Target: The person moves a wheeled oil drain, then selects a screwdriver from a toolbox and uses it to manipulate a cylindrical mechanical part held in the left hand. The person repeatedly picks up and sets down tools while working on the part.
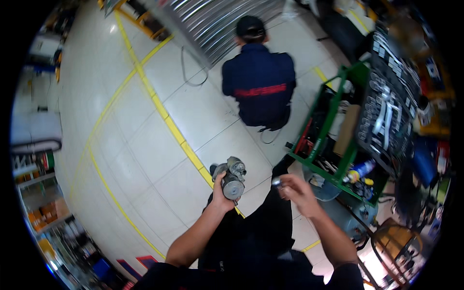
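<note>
My left hand (221,199) is wrapped round a grey metal starter motor (233,189), held up in front of my body with its round end cap toward me. A smaller cylinder sits on its far side. To the right of it, my right hand (298,192) is closed, with thumb and fingers pinching a small shiny metal piece (276,182). That piece looks short and round, but blur hides its exact kind. It is apart from the starter motor.
A person in dark blue (258,82) crouches ahead by a metal roller shutter (222,21). At right stands a green tool cart (316,147) with an open socket-set case (386,116) and a spray can (360,170). Yellow lines (169,123) cross the tiled floor. Shelves (46,186) line the left.
</note>
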A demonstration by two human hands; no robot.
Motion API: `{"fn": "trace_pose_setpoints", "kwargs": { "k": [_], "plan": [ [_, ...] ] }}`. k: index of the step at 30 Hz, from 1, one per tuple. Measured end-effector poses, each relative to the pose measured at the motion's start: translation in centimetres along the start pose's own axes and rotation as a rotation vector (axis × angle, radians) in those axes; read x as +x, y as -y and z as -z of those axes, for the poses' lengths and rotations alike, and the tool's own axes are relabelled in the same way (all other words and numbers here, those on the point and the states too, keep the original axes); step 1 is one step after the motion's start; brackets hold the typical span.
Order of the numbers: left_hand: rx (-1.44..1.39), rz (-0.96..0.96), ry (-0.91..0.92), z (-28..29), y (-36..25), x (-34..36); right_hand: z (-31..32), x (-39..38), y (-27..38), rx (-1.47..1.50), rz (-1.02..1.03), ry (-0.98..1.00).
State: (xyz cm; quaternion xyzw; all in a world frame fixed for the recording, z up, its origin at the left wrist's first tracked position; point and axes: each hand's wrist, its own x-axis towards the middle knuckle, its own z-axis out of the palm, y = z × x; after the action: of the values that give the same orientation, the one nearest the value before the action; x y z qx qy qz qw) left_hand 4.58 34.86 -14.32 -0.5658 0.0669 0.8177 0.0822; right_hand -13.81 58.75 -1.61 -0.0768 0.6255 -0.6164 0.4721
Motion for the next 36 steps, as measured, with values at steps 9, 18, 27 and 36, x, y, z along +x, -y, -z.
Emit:
{"fn": "trace_pose_setpoints", "kwargs": {
  "k": [9, 18, 27, 36],
  "plan": [
    [-0.481, -0.175, 0.029, 14.8, -10.6, 12.1, -17.6, 17.9, -26.4, -0.256, 0.075, 0.330],
    [-0.832, -0.480, 0.132, 22.5, -15.7, 22.1, -22.0, 32.6, -41.2, -0.098, 0.211, 0.519],
    [-0.914, -0.799, 0.316, 26.1, -14.3, 25.8, -23.2, 40.2, -46.3, -0.047, 0.431, 0.918],
    [-0.984, -1.014, 0.377, 25.9, -11.5, 21.6, -26.5, 40.2, -46.1, 0.104, 0.723, 1.093]
  ]
}}
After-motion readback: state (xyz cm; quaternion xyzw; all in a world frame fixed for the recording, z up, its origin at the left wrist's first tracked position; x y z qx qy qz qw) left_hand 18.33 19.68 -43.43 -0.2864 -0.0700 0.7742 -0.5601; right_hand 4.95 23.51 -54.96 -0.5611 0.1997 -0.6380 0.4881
